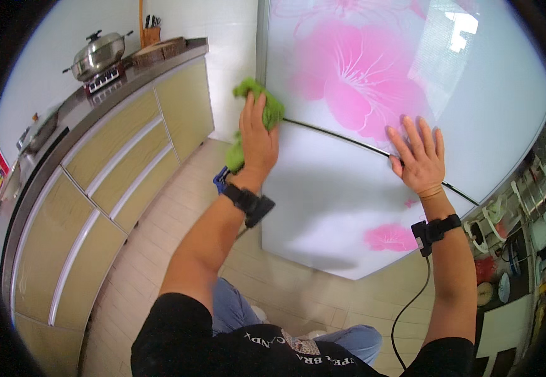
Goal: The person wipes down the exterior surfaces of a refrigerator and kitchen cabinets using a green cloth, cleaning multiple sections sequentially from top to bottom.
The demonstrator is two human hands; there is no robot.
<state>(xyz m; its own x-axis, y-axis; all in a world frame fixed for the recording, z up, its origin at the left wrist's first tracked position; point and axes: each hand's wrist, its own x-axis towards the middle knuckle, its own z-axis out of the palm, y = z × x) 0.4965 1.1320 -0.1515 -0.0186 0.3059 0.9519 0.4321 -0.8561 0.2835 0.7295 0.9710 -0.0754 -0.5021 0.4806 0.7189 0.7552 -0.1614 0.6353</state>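
Observation:
A white refrigerator with glossy doors (315, 184) and pink flower prints stands before me. Near the left edge of its doors, my left hand (259, 141) holds a green cloth (273, 110) against the side, by the gap between the upper and lower doors. Part of the cloth hangs below the palm. My right hand (416, 162) lies flat with fingers spread on the upper door (362, 70), its thumb by the dark gap; nothing is in it. Both wrists wear black straps with small devices.
At left runs a counter (77, 108) over yellowish cabinets (126, 155), bearing a steel pot (98, 55), a knife block (151, 35) and round wooden boards (159, 51). Crowded shelves (508, 249) stand at right. A black cable (398, 315) hangs from my right wrist.

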